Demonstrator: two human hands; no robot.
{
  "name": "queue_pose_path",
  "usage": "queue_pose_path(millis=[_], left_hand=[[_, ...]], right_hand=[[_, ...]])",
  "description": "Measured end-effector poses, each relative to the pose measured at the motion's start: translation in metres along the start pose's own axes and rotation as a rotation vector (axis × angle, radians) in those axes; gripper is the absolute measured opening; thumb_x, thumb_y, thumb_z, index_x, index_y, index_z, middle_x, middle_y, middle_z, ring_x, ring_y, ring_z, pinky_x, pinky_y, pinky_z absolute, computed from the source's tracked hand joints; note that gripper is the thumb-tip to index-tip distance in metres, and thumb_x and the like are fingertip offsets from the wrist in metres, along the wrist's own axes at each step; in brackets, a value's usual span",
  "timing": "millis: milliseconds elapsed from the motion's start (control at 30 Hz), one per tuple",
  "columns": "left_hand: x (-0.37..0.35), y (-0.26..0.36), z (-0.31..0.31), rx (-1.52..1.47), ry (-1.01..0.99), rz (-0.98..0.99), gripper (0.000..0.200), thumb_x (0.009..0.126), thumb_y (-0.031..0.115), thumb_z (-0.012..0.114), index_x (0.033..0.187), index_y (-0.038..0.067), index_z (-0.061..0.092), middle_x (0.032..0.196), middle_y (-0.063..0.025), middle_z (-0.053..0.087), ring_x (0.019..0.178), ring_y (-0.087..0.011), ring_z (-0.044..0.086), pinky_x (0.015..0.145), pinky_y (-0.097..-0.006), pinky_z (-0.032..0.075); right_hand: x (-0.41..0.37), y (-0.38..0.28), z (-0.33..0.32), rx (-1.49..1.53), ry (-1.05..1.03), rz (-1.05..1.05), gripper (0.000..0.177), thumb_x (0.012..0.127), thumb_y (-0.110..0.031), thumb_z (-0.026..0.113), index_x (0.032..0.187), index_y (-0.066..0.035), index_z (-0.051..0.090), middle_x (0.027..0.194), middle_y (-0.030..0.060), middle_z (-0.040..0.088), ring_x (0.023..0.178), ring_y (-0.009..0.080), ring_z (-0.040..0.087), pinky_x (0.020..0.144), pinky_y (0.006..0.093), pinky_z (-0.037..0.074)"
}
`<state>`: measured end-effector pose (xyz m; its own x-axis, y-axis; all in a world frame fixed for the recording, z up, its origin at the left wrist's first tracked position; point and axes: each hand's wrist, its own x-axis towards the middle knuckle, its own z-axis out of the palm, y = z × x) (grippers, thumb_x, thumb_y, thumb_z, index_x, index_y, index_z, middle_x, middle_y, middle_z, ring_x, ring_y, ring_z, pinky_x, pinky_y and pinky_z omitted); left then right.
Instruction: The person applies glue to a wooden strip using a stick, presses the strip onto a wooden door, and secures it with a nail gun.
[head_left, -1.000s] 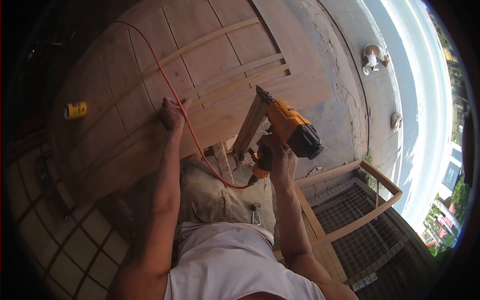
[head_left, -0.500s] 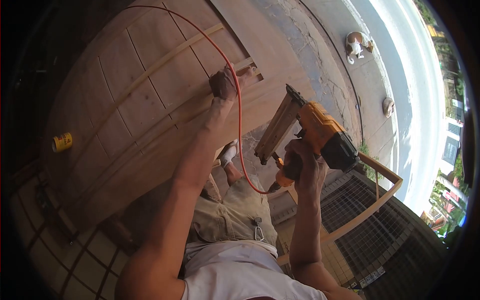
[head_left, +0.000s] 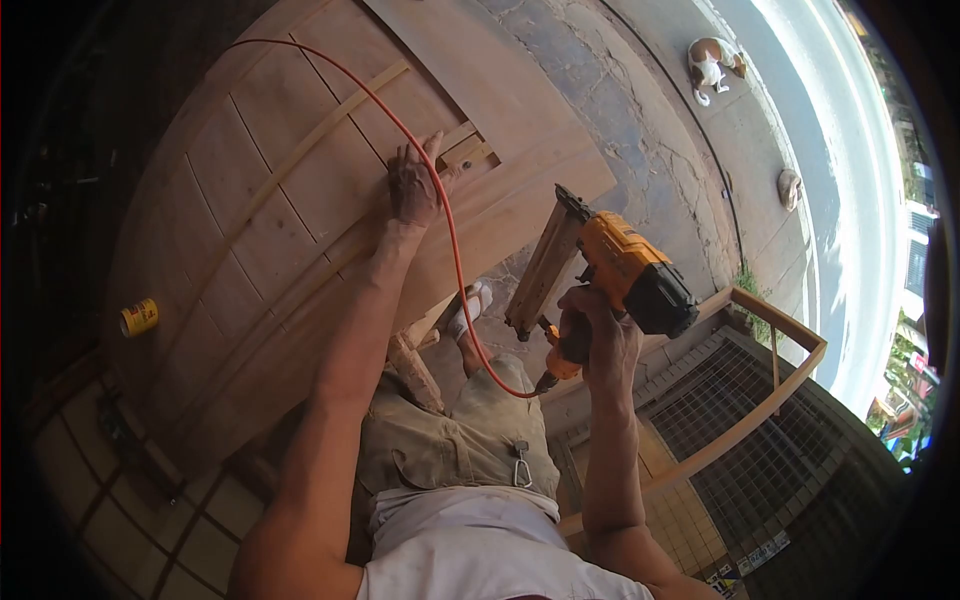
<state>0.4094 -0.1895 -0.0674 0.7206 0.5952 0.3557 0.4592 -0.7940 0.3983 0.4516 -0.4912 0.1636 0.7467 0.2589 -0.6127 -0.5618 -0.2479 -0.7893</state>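
Observation:
My left hand (head_left: 415, 185) rests on the wooden panel (head_left: 530, 190), its fingers spread near a short wood strip (head_left: 468, 150) at the corner of a recess. In my right hand (head_left: 600, 325) is an orange and black nail gun (head_left: 625, 260), held by its handle above the ground beside the panel. The gun's long magazine points down and to the left. From its base an orange hose (head_left: 455, 240) loops up across my left hand and over the panel. Long thin strips (head_left: 280, 170) lie along the panel's grooved boards.
A yellow can (head_left: 139, 317) stands at the panel's left. A wooden frame (head_left: 745, 425) and wire mesh (head_left: 730, 400) are at the lower right. Beyond the cracked pavement, a brown and white dog (head_left: 708, 65) lies by the road. A wooden support (head_left: 415, 370) is below the panel.
The view has shifted, and the panel appears farther left. My left hand's fingers have spread out on the wood near the corner. The nail gun remains in my right hand.

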Motion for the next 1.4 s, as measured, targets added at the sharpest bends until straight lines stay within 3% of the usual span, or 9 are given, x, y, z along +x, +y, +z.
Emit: queue_pose_path(millis=[167, 467, 567, 667, 867, 967, 1067, 1267, 1400], left_hand=[[-0.004, -0.011, 0.019, -0.106, -0.054, -0.060, 0.052, 0.094, 0.037, 0.085, 0.139, 0.013, 0.074, 0.128, -0.0129, 0.070, 0.121, -0.0355, 0.065, 0.104, -0.0511, 0.050], [-0.014, 0.006, 0.012, -0.003, -0.151, -0.058, 0.071, 0.092, 0.046, 0.084, 0.150, 0.010, 0.065, 0.140, -0.0107, 0.066, 0.132, -0.0353, 0.060, 0.111, -0.0544, 0.045], [-0.015, -0.006, 0.017, 0.019, -0.071, 0.133, 0.080, 0.095, 0.048, 0.081, 0.157, 0.004, 0.057, 0.156, -0.0147, 0.060, 0.150, -0.0412, 0.050, 0.126, -0.0595, 0.034], [-0.019, -0.018, 0.027, -0.108, -0.165, 0.114, 0.083, 0.096, 0.048, 0.079, 0.158, -0.001, 0.053, 0.165, -0.0174, 0.054, 0.161, -0.0408, 0.040, 0.135, -0.0609, 0.021], [-0.017, -0.016, 0.018, -0.093, -0.204, 0.080, 0.082, 0.098, 0.049, 0.074, 0.161, 0.000, 0.052, 0.168, -0.0168, 0.052, 0.162, -0.0337, 0.040, 0.137, -0.0558, 0.022], [-0.018, -0.019, 0.024, -0.127, -0.185, 0.061, 0.080, 0.103, 0.053, 0.066, 0.160, -0.001, 0.052, 0.167, -0.0173, 0.052, 0.162, -0.0361, 0.040, 0.134, -0.0570, 0.026], [-0.018, -0.018, 0.020, -0.106, -0.215, 0.069, 0.079, 0.103, 0.054, 0.063, 0.161, 0.001, 0.051, 0.169, -0.0158, 0.050, 0.163, -0.0329, 0.038, 0.135, -0.0552, 0.025], [-0.014, -0.009, 0.004, -0.013, -0.272, 0.042, 0.079, 0.105, 0.055, 0.061, 0.162, 0.002, 0.050, 0.171, -0.0136, 0.049, 0.164, -0.0305, 0.037, 0.136, -0.0565, 0.022], [-0.017, -0.007, 0.020, -0.065, -0.242, 0.048, 0.077, 0.106, 0.054, 0.059, 0.162, 0.002, 0.050, 0.171, -0.0127, 0.048, 0.163, -0.0303, 0.037, 0.137, -0.0579, 0.019]], right_hand=[[0.013, 0.017, -0.008, -0.092, -0.016, 0.015, 0.020, 0.094, -0.020, 0.072, 0.089, -0.001, 0.074, 0.077, 0.0077, 0.069, 0.065, 0.0136, 0.067, 0.056, 0.0295, 0.052], [0.028, 0.013, -0.003, -0.168, -0.057, 0.039, 0.023, 0.095, -0.024, 0.072, 0.090, -0.002, 0.076, 0.077, 0.0059, 0.069, 0.067, 0.0131, 0.067, 0.061, 0.0296, 0.052], [0.034, 0.003, 0.007, -0.294, -0.091, 0.010, 0.027, 0.095, -0.027, 0.074, 0.095, 0.000, 0.077, 0.079, 0.0066, 0.071, 0.070, 0.0131, 0.070, 0.064, 0.0305, 0.054], [0.057, 0.000, 0.013, -0.457, -0.169, 0.024, 0.032, 0.095, -0.030, 0.076, 0.104, 0.001, 0.077, 0.085, 0.0089, 0.075, 0.072, 0.0137, 0.073, 0.065, 0.0325, 0.056], [0.111, -0.017, 0.046, -0.575, -0.272, -0.148, 0.040, 0.096, -0.031, 0.074, 0.117, 0.003, 0.073, 0.088, 0.0124, 0.076, 0.068, 0.0166, 0.073, 0.060, 0.0344, 0.058], [0.130, -0.031, 0.071, -0.698, -0.276, -0.229, 0.036, 0.098, -0.030, 0.065, 0.101, 0.005, 0.071, 0.076, 0.0113, 0.071, 0.068, 0.0185, 0.071, 0.058, 0.0377, 0.055], [0.151, -0.044, 0.084, -0.801, -0.325, -0.232, 0.041, 0.094, -0.032, 0.073, 0.113, 0.005, 0.075, 0.083, 0.0124, 0.074, 0.066, 0.0181, 0.073, 0.052, 0.0357, 0.055], [0.169, -0.049, 0.101, -0.852, -0.328, -0.149, 0.040, 0.096, -0.034, 0.065, 0.102, 0.004, 0.075, 0.072, 0.0113, 0.071, 0.063, 0.0206, 0.073, 0.055, 0.0383, 0.057], [0.175, -0.056, 0.108, -0.928, -0.314, -0.149, 0.042, 0.096, -0.038, 0.072, 0.109, 0.002, 0.078, 0.071, 0.0097, 0.070, 0.059, 0.0167, 0.069, 0.048, 0.0350, 0.052]])
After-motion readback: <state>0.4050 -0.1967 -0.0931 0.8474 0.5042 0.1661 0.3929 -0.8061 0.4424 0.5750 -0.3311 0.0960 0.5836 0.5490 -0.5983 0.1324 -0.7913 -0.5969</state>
